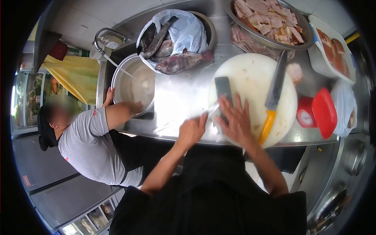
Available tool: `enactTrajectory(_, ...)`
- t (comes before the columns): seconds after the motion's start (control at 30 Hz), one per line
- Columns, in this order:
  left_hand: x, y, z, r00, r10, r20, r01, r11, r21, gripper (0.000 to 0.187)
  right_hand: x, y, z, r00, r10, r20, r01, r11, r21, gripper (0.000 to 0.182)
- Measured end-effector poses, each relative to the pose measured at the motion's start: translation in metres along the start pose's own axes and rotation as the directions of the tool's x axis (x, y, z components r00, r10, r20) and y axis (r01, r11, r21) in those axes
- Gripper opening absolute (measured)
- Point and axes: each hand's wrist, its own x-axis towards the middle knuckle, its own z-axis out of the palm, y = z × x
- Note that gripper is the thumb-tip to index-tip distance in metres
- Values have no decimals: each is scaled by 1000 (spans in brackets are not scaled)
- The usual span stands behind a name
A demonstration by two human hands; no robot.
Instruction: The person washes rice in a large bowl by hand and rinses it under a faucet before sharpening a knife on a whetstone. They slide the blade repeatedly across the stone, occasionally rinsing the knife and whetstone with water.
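Note:
My left hand [192,131] is closed round the handle end of a knife [212,107], whose pale, blurred blade reaches over a dark green whetstone [222,87]. The stone lies lengthwise on the left part of a round white cutting board [250,66]. Fingers spread, my right hand [238,120] lies over the stone with its fingertips at the blade, hiding part of both. To its right a large knife with a yellow handle [267,127] rests on the board, tip pointing away from me.
A bowl of sliced meat [270,19] stands behind the board. Whole fish [180,62] lie in a plastic bag in a metal basin, back left. Another person [90,137] reaches into a pot [135,84] under running water. Red containers [324,113] and a white tub [333,58] stand right.

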Motion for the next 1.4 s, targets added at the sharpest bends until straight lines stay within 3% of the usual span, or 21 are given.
enactTrajectory(0.17,88,38,-4,995,92,-29,-91,996,22,64,62,43,-4,996,33,-87,-41,995,-96,61)
enactTrajectory(0.3,71,30,-2,998,57,-19,-56,997,47,63,50,31,-3,997,39,-66,-43,997,-63,62)
enactTrajectory(0.43,-8,-9,4,997,72,-7,-73,997,-16,56,-16,-13,-1,999,28,-15,-28,1000,-5,61)
enactTrajectory(0.53,-22,-8,-2,999,24,24,-23,999,-35,55,-19,-18,-3,999,48,7,-48,999,-12,60)
enactTrajectory(0.73,76,30,-8,993,119,27,-120,993,17,64,53,35,-1,995,75,-60,-81,991,-105,64)
enactTrajectory(0.8,83,40,-14,996,56,72,-56,998,7,67,59,39,-1,994,91,-65,-98,987,-124,67)
enactTrajectory(0.9,81,39,-18,995,51,90,-50,999,-13,55,56,35,2,991,120,-65,-126,986,-109,72)
enactTrajectory(1.0,90,11,-8,917,395,48,-398,910,115,40,55,32,1,990,122,-71,-130,985,-111,75)
enactTrajectory(1.1,90,11,-9,941,319,112,-327,943,62,35,56,31,-4,991,124,-58,-130,985,-111,76)
enactTrajectory(1.2,94,8,-5,900,421,110,-435,880,192,36,57,31,-1,990,123,-72,-130,986,-107,76)
enactTrajectory(1.3,92,11,-4,944,314,104,-326,935,139,36,52,29,4,990,114,-88,-123,988,-98,76)
enactTrajectory(1.4,66,-6,8,962,272,38,-273,962,16,55,35,20,5,992,82,-96,-89,994,-69,73)
